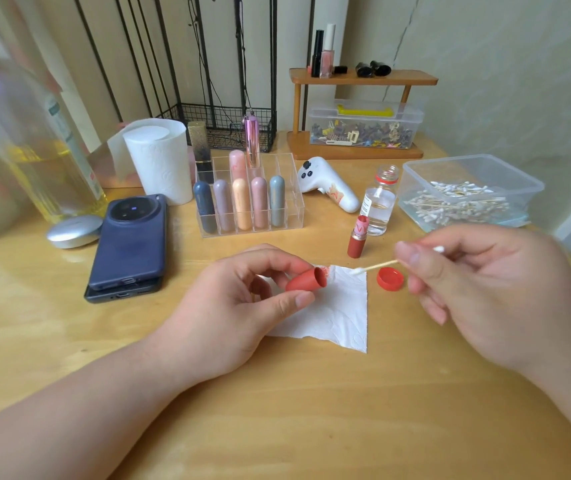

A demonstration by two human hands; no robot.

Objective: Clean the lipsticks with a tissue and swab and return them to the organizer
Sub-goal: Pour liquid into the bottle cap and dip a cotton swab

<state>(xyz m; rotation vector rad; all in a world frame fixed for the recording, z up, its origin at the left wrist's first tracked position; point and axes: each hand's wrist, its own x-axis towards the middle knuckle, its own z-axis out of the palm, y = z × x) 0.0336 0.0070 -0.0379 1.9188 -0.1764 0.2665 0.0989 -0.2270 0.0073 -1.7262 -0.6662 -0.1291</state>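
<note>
Head view: a person sits at the near edge of a wooden worktop (pixel 277 427), both forearms reaching in.
Left hand (pixel 242 299): fingers and thumb curled round a red lipstick cap (pixel 306 279), its open mouth turned toward the right hand.
Right hand (pixel 478 289): pinches the stick of a cotton swab (pixel 379 265), with the tip close to the cap's mouth but not yet inside.
Tissue (pixel 336 317): lies flat between the hands. Its far corner, under the cap, carries a red smear.
Bottle lid (pixel 390 278): red, lying on the worktop just beside the tissue.
Open lipstick (pixel 357 237): stands uncapped past the tissue, next to a small lidless glass bottle (pixel 379 206) of clear liquid.
Organizer (pixel 294 216): clear, mid-worktop, five capped lipsticks in its front row (pixel 241 206) and a few more behind.
Swab box (pixel 412 192): toward the right edge, well stocked.
Tissue roll (pixel 161 161): toward the far left.
Progress: this looks like mid-cleaning of one lipstick. The tissue wipe seems done, and the cap's inside is apparently next.
Left to do: recap this lipstick and slot it back. Which of the stored ones are already clean cannot be told.
</note>
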